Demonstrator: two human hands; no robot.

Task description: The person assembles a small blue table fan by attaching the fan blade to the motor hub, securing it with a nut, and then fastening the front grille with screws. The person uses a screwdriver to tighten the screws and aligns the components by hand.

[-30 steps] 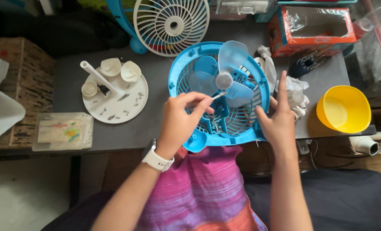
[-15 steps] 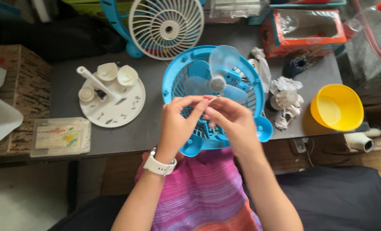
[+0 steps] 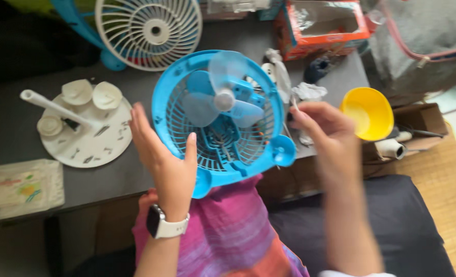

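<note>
A round blue fan guard (image 3: 174, 97) with pale translucent blades (image 3: 223, 97) lies on the dark table (image 3: 117, 177) in front of me. My left hand (image 3: 164, 161) grips its lower left rim, thumb over the grille and fingers spread outside. A white watch is on that wrist. My right hand (image 3: 328, 136) is blurred, just right of the fan. It pinches a small thin white stick (image 3: 293, 104) at its fingertips.
A white plate (image 3: 87, 149) with several screws, caps and a white tube sits at left. A white fan grille (image 3: 148, 31) lies behind, an orange box (image 3: 322, 23) at back right, and a yellow bowl (image 3: 366, 113) at right. Crumpled tissue (image 3: 310, 91), a plastic packet (image 3: 17, 187).
The stick went from my left hand to my right, which pulled away to the right. My left hand dropped to the fan's left rim. The view shifted right.
</note>
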